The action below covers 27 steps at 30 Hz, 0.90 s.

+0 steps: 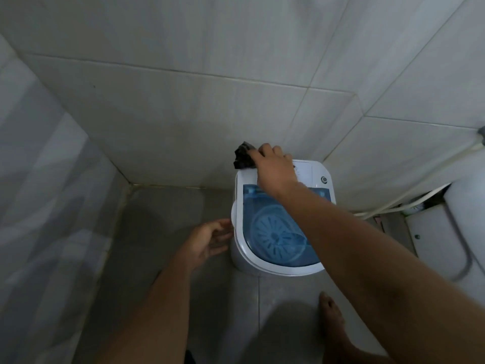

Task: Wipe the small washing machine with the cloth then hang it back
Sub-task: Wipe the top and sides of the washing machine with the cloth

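Cloth [243, 158] is a dark bunched wad, pinched under the fingers of the right hand [275, 169], and it sits right at the back-left corner of the small washing machine [240, 206], hard up against the tiled wall [183, 122]. So the right hand is clearly the working one here. The left hand [210, 241] hangs loose with fingers relaxed, holding nothing, just beside the machine's left flank; can't tell if it actually touches it. From the cloth hand, nearly all the unwiped top lies back toward the person: the blue see-through lid [265, 208] runs lengthwise from the wall toward the bare foot [332, 319]. Looks like the wiping step is only getting going, and the natural stroke would be a pull along that long axis. Hanging spot isn't visible anywhere.
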Available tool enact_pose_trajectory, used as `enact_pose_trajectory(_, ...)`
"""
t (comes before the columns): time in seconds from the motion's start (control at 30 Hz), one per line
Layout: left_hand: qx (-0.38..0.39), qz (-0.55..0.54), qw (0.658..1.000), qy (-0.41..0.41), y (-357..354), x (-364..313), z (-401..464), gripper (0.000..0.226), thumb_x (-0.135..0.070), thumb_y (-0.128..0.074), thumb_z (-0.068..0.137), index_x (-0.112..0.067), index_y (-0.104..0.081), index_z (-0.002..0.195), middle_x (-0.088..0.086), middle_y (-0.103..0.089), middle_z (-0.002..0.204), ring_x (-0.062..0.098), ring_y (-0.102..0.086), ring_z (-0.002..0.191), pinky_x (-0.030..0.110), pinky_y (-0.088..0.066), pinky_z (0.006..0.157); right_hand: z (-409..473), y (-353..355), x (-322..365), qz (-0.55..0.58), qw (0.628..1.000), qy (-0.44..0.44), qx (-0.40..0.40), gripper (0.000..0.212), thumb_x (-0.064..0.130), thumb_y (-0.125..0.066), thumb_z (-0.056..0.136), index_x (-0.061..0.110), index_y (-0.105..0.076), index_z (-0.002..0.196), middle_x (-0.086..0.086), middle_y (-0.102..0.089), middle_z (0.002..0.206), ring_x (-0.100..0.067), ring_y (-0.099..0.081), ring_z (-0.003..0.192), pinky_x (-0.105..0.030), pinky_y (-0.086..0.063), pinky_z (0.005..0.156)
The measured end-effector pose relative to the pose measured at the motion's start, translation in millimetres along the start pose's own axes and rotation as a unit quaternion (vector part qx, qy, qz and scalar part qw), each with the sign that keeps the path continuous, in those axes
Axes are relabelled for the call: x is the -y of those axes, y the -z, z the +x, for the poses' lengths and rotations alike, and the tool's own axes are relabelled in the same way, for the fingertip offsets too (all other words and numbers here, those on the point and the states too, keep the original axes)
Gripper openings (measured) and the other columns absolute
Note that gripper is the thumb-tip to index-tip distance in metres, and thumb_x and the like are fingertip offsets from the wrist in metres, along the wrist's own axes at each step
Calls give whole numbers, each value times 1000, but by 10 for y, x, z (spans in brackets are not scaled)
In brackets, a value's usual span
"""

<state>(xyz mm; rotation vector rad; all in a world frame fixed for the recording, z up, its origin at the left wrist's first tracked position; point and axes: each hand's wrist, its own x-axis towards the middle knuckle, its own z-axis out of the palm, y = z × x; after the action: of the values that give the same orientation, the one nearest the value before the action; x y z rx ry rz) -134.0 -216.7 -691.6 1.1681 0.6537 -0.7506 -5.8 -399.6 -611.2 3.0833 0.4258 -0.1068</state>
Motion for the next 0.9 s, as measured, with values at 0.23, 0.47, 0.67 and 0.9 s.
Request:
enact_pose_trajectory(0.23, 18, -60, 998, 26, 83, -11, 20, 46, -17, -36, 89, -11, -61, 127, 11, -68, 129, 24, -65, 111, 46, -47, 99, -1043, -209, 342, 75, 993, 80, 53, 66, 6, -60, 81, 24, -47, 143, -8, -47, 137, -37, -45, 117, -49, -45, 89)
enact_pose_trajectory(0.47, 20, -39, 999, 3, 19, 19, -70, 51, -15, -35, 89, -15, -61, 132, 7, -67, 130, 20, -63, 115, 44, -48, 97, -736, 95, 291, 68, 989, -21, 129, 60, 12, -58, 87, 17, -43, 145, -16, -49, 127, -41, -50, 116, -53, -51, 94)
enact_pose_trajectory(0.67, 5, -35, 999, 1, 12, 8, -82, 45, -15, -38, 91, -14, -63, 129, 10, -68, 128, 21, -64, 113, 44, -49, 97, -911, 185, 511, 43, 980, -12, 192, 52, 13, -60, 89, 16, -48, 139, -19, -49, 124, -41, -55, 112, -52, -53, 93)
enact_pose_trajectory(0.9, -2, -27, 1000, -1, -30, -3, -86, 43, -12, -36, 92, -15, -64, 125, 10, -65, 128, 24, -62, 112, 45, -48, 97, -1039, 416, 378, 116, 947, 17, 300, 33, 15, -62, 87, 19, -64, 120, -10, -69, 108, -30, -66, 100, -39, -56, 85)
